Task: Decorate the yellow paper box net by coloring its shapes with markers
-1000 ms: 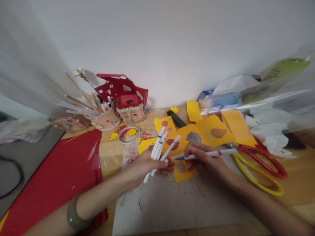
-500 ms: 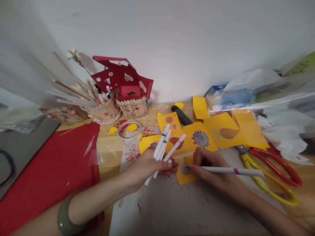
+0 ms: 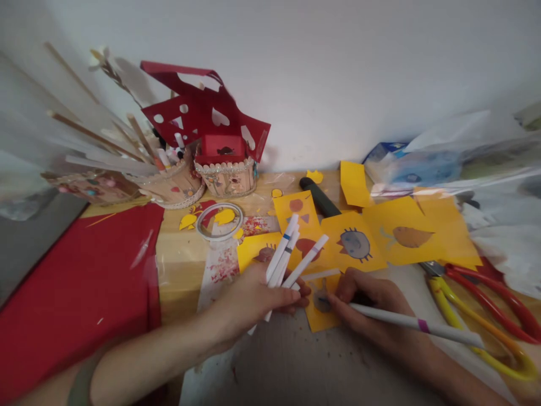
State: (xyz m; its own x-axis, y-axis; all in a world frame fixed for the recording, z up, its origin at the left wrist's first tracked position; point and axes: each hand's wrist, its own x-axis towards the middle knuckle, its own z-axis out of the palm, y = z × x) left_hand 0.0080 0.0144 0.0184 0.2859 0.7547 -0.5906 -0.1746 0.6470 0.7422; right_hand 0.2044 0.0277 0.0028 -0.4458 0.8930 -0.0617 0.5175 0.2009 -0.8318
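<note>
Several white felt-tip pens (image 3: 282,254) are bunched in my left hand (image 3: 253,296), its thumb closed over them. The fingers of that hand rest at the left edge of a small yellow card (image 3: 318,318) with a grey figure cut or drawn on it. My right hand (image 3: 372,301) grips a white felt-tip pen (image 3: 416,324) with a purple band, its tip down on the grey figure. Behind the hands lie more yellow cards, one with a grey round creature (image 3: 355,245), another with an orange leaf-like shape (image 3: 412,237).
Red-and-yellow-handled scissors (image 3: 477,299) lie to the right. A roll of tape (image 3: 220,237) and yellow cut-outs (image 3: 187,221) are at left, beside red sheets (image 3: 84,282). Decorated baskets (image 3: 228,180) with sticks and pens stand against the wall. A dark-handled tool (image 3: 320,197) lies behind the cards.
The camera view has shifted and come slightly closer. Both hands keep their hold on the pens; the right pen's tip stays on the same card.
</note>
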